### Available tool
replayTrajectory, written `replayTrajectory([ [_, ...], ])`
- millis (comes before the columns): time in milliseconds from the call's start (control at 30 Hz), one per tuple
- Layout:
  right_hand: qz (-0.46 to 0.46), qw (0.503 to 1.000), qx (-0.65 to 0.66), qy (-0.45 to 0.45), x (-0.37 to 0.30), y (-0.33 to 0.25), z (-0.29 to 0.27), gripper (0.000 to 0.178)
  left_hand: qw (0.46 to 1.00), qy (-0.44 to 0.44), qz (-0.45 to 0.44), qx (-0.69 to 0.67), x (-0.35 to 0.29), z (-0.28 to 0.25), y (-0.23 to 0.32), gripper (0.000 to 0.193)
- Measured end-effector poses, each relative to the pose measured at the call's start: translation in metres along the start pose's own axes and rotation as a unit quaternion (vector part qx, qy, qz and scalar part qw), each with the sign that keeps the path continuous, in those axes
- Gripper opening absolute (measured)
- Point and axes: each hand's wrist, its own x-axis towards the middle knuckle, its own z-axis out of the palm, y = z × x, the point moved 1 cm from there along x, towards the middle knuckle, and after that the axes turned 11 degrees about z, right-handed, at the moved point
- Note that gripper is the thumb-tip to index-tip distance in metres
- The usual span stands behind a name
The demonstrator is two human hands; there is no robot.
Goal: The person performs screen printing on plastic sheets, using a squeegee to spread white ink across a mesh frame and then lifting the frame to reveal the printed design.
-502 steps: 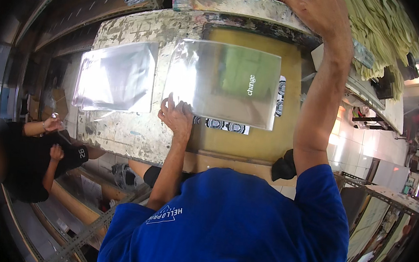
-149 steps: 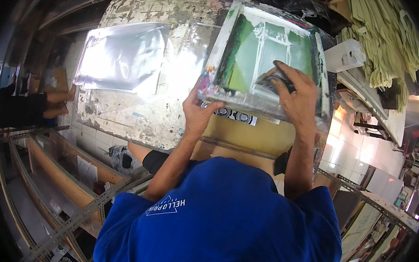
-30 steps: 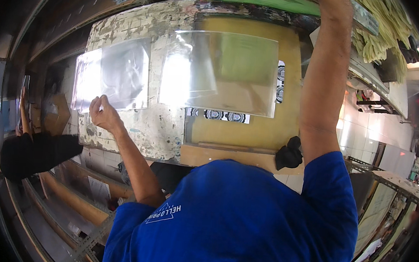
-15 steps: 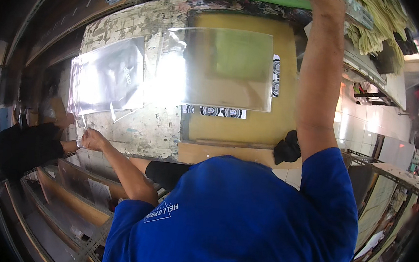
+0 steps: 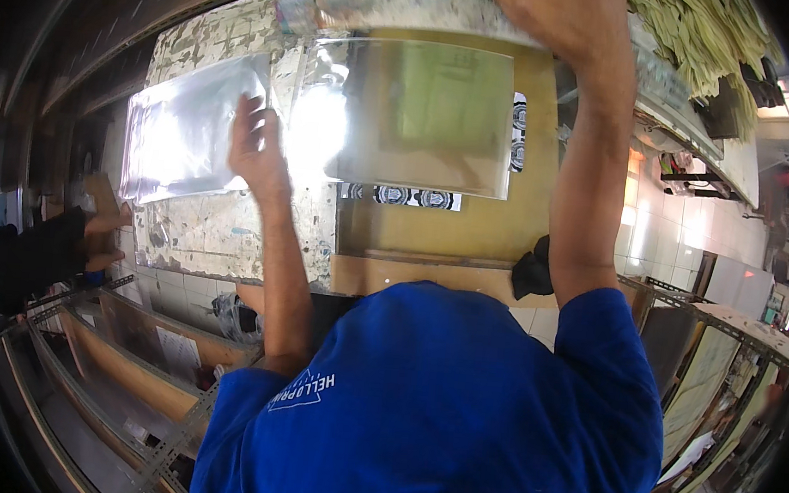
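At the left of the table, my left hand (image 5: 260, 148) hovers over or touches the right edge of a stack of clear plastic sheets (image 5: 186, 133); its fingers are apart and hold nothing. My right hand (image 5: 551, 18) is at the top edge of the view, closed on the right part of a paint-stained screen frame (image 5: 385, 7); its fingertips are partly cut off. Another clear plastic sheet (image 5: 429, 157) lies on a yellow-brown board (image 5: 469, 238), over white strips with black round patterns (image 5: 412, 197).
A black cloth (image 5: 531, 271) sits at the board's near right corner. Another person in black (image 5: 37, 251) is at the far left. Shelving racks (image 5: 126, 364) stand at lower left. Pale yellow cloths (image 5: 697, 48) hang at upper right.
My left hand has let go of a printed clear plastic sheet and moved up and right to the stack. That sheet is gone from the table. The screen frame and my right hand have come nearer.
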Motion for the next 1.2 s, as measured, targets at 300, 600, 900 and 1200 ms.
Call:
replayTrajectory([
  [300,-0.058,0.997,-0.043,0.039,-0.105,0.020,0.040,0.039,0.958,-0.087,-0.091,-0.257,-0.055,0.059,0.061,0.073],
  [600,0.132,0.969,0.136,-0.160,-0.172,0.051,0.086,0.035,0.981,-0.133,-0.114,-0.079,-0.131,0.021,-0.003,0.071],
  [900,0.092,0.917,-0.145,-0.359,-0.216,0.069,0.145,0.088,0.931,-0.219,0.107,0.271,-0.159,0.005,-0.046,0.080],
  [1200,0.111,0.966,-0.146,-0.182,-0.154,0.142,0.210,0.082,0.936,-0.215,0.088,0.263,-0.159,0.004,-0.043,0.076],
])
